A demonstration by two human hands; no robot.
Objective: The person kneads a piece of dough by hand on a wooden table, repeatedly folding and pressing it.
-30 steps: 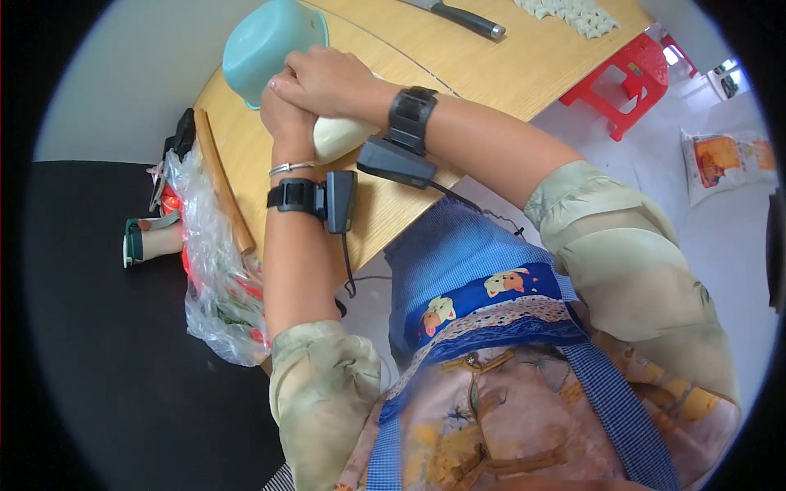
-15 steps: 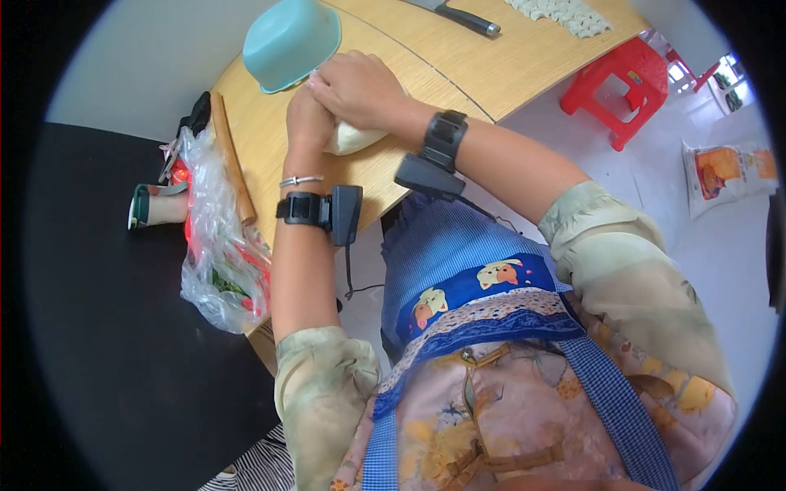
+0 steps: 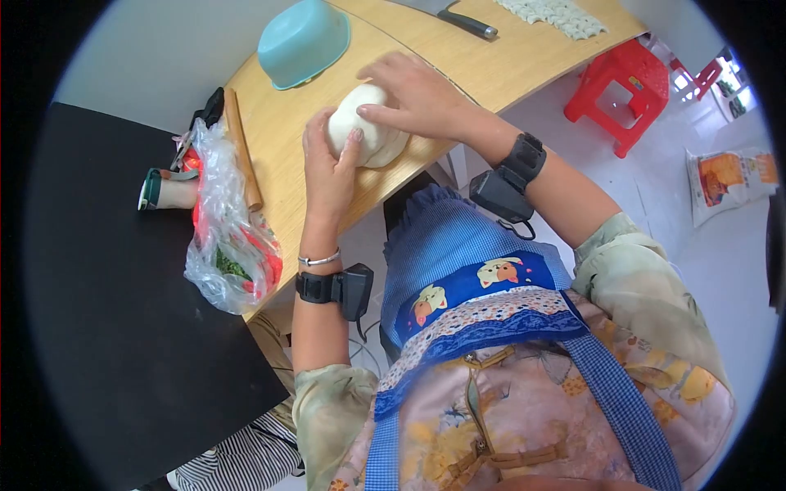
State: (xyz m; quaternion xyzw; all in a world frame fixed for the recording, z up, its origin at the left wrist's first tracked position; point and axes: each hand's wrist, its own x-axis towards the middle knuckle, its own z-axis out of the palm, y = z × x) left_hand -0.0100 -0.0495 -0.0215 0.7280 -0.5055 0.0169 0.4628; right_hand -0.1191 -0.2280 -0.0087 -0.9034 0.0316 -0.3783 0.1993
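Note:
A thick lump of white dough [image 3: 350, 124] rests on the wooden table, its upper part folded up and rounded. My left hand [image 3: 331, 164] grips the near left side of the dough, thumb on its front face and fingers around its outer side. From the right, my right hand [image 3: 422, 96] holds the dough, its thumb pressed on the front and its fingers reaching over the far side. Part of the dough's right side is hidden beneath that hand.
Beyond the dough stands a light blue basin [image 3: 303, 45]. A rolling pin [image 3: 241, 151] and a plastic bag [image 3: 221, 237] lie along the left edge. At the back are a black-handled knife [image 3: 468, 23] and white dough pieces [image 3: 557, 15]. A red stool [image 3: 626, 94] stands right.
My hands were stacked, pressing down on the dough. Now they are apart on either side of it, with the dough lifted into a taller fold and my right hand farther right.

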